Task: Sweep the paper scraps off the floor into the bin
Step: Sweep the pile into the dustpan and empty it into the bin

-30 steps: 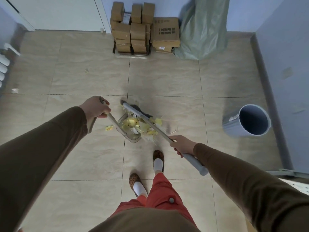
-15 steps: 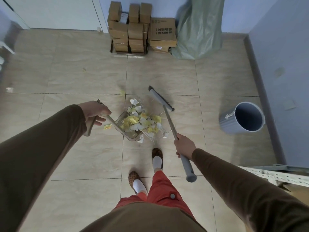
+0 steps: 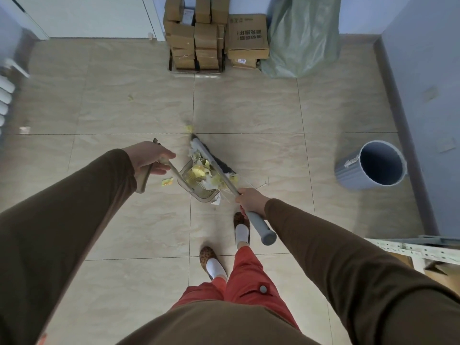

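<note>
The paper scraps [image 3: 202, 174] now lie mostly heaped in the dustpan [image 3: 196, 181] on the floor [image 3: 249, 108]. Half a second ago the broom [image 3: 214, 161] was lifted clear; now its head presses against the pan's mouth, pushing the pile in. A few bits remain outside: one yellow scrap [image 3: 167, 181] beside the pan, another [image 3: 189, 127] beyond the broom. The left hand [image 3: 149, 156] is wrapped around the pan's handle; the right hand [image 3: 251, 201] is curled around the broomstick, just right of the heap. The bin [image 3: 373, 165] stands well apart, right.
</note>
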Demonstrator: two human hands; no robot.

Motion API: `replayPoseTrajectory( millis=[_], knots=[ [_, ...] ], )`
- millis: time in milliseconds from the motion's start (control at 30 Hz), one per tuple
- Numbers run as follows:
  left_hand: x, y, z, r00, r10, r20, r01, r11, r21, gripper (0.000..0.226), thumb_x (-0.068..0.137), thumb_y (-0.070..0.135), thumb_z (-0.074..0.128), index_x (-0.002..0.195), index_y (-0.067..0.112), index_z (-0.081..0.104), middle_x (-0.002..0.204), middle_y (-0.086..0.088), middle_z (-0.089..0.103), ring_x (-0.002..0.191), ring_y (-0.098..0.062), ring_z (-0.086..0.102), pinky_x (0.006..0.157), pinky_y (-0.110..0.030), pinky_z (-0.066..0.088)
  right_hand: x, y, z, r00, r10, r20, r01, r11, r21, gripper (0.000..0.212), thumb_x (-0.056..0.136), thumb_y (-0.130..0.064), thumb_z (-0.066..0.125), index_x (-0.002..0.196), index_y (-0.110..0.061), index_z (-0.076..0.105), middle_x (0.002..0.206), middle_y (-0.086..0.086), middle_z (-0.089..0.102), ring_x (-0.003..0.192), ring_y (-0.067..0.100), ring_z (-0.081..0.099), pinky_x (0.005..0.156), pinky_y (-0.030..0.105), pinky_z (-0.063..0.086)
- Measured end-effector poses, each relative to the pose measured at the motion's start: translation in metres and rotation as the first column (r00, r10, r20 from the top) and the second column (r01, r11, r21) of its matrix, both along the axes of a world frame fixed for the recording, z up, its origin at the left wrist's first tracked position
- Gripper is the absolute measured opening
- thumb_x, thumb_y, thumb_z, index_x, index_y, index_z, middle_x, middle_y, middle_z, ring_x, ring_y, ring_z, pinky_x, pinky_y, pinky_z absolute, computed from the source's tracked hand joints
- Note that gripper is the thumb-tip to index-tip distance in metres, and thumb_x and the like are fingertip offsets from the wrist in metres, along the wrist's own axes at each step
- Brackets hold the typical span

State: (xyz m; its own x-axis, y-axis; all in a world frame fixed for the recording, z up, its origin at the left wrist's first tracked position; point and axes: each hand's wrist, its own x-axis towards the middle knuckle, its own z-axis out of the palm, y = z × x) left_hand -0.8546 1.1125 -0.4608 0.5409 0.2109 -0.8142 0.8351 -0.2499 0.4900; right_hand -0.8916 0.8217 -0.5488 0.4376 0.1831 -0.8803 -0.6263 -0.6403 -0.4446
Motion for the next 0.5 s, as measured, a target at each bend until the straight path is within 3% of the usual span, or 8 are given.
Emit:
replayPoseTrajectory(
  millis=[100, 167, 333, 500],
  knots=[
    [-0.005, -0.003, -0.002, 1.000, 0.011, 0.012, -0.011, 1.000, 0.025, 0.022, 0.090, 0.005, 0.066, 0.108, -0.007, 0.060, 0.106, -0.020, 0.065, 0.101, -0.031, 0.071, 0.095, -0.039, 0.056, -0.007, -0.011, 0.004, 0.996, 0.084, 0.008, -0.084, 0.996, -0.016, 0.034, 0.097, -0.006, 0.038, 0.127, -0.010, 0.053, 0.071, 0.009, 0.052, 0.050, 0.016, 0.047, 0.040, 0.022, 0.044],
    [-0.004, -0.003, -0.001, 0.999, -0.011, 0.040, 0.009, 0.999, 0.052, 0.013, 0.087, -0.003, 0.059, 0.098, 0.003, 0.058, 0.100, -0.019, 0.059, 0.093, -0.027, 0.067, 0.097, -0.037, 0.053, -0.012, -0.018, 0.004, 0.994, 0.113, 0.013, -0.112, 0.993, -0.018, 0.036, 0.096, -0.007, 0.038, 0.130, -0.010, 0.053, 0.071, 0.010, 0.051, 0.051, 0.017, 0.047, 0.042, 0.023, 0.045],
    [-0.021, -0.011, 0.012, 0.984, -0.127, 0.127, 0.121, 0.991, 0.056, 0.028, 0.068, 0.001, 0.055, 0.094, 0.011, 0.054, 0.092, -0.017, 0.052, 0.087, -0.025, 0.056, 0.099, -0.044, 0.047, -0.034, -0.034, 0.017, 0.993, 0.085, 0.081, -0.084, 0.996, -0.016, 0.041, 0.097, -0.009, 0.041, 0.137, -0.013, 0.049, 0.073, 0.009, 0.052, 0.052, 0.016, 0.047, 0.044, 0.023, 0.046],
    [-0.013, -0.028, 0.031, 0.980, -0.090, 0.176, 0.080, 0.995, 0.060, 0.021, 0.082, -0.007, 0.053, 0.095, 0.010, 0.054, 0.091, -0.016, 0.052, 0.086, -0.028, 0.064, 0.103, -0.047, 0.050, -0.030, -0.043, 0.032, 0.994, 0.056, 0.093, -0.056, 0.998, -0.001, 0.038, 0.096, -0.009, 0.043, 0.134, -0.012, 0.052, 0.069, 0.007, 0.051, 0.050, 0.015, 0.047, 0.039, 0.020, 0.043]
  ],
)
